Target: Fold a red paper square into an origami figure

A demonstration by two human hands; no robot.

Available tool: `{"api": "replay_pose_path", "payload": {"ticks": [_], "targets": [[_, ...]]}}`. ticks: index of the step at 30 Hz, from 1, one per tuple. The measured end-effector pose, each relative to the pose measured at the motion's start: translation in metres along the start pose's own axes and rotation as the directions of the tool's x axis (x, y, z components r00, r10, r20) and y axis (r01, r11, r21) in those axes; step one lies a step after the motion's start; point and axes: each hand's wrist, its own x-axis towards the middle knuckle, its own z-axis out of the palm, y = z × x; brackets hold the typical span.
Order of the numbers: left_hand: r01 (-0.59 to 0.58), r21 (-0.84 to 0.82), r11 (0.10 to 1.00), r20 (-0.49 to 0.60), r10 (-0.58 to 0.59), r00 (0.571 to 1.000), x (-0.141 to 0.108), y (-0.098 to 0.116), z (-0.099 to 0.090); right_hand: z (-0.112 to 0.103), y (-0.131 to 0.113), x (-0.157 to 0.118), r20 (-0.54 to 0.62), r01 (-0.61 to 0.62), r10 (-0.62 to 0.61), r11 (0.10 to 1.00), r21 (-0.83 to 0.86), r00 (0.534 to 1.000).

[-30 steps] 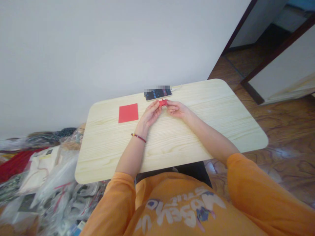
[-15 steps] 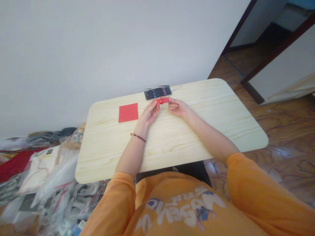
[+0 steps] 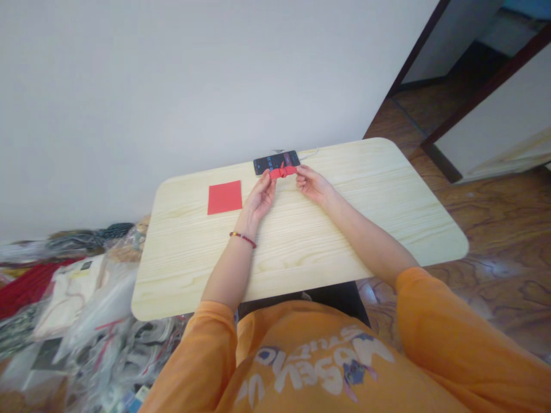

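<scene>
Between my two hands is a small folded red paper piece (image 3: 283,172), wide at both ends with a raised point in the middle, like a bow. The thumb and finger of my left hand (image 3: 260,195) pinch its left end. Its right end is pinched by the fingertips of my right hand (image 3: 314,183). The piece is held up over the table, just in front of a phone (image 3: 275,161). To the left of my left hand lies a flat square stack of red paper (image 3: 224,198).
The pale wooden table (image 3: 301,246) has rounded corners and stands against a white wall (image 3: 215,80). A white cable (image 3: 309,155) runs from the phone. Plastic-bagged clothes (image 3: 99,310) are piled left of the table. Wooden floor (image 3: 482,229) and a doorway are at right.
The folded red paper piece has risen slightly and its right end has tipped up a little. My hands have shifted slightly with it, both still pinching its ends. The square paper stays put.
</scene>
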Motion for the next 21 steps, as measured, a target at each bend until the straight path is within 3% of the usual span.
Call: {"api": "replay_pose_path", "payload": {"ticks": [3,5,8,10,14,18,21], "targets": [[-0.074,0.089,0.993,0.026,0.072,0.997,-0.001,-0.002,-0.001,-0.002,0.005,0.003,-0.041,0.168,-0.181,0.960,-0.223,0.983],[-0.164,0.154,0.974,0.043,0.159,0.986,-0.002,-0.005,-0.001,-0.004,0.007,0.004,-0.017,0.312,-0.347,0.863,-0.397,0.938],[-0.293,0.221,0.930,0.045,0.290,0.956,-0.004,-0.009,-0.001,-0.006,0.009,0.003,0.075,0.518,-0.610,0.595,-0.615,0.789],[-0.341,0.240,0.909,0.023,0.346,0.938,-0.004,-0.011,-0.002,-0.007,0.009,0.000,0.163,0.585,-0.708,0.406,-0.702,0.687],[-0.390,0.244,0.888,-0.012,0.405,0.914,0.000,-0.013,-0.004,-0.005,0.011,-0.008,0.363,0.642,-0.729,0.134,-0.755,0.580],[-0.417,0.215,0.883,-0.018,0.430,0.903,0.001,-0.014,-0.004,-0.002,0.012,-0.013,0.497,0.626,-0.671,-0.063,-0.777,0.550],[-0.429,0.213,0.878,-0.027,0.444,0.896,0.000,-0.014,-0.003,0.000,0.012,-0.016,0.548,0.603,-0.628,-0.153,-0.783,0.552]]}}
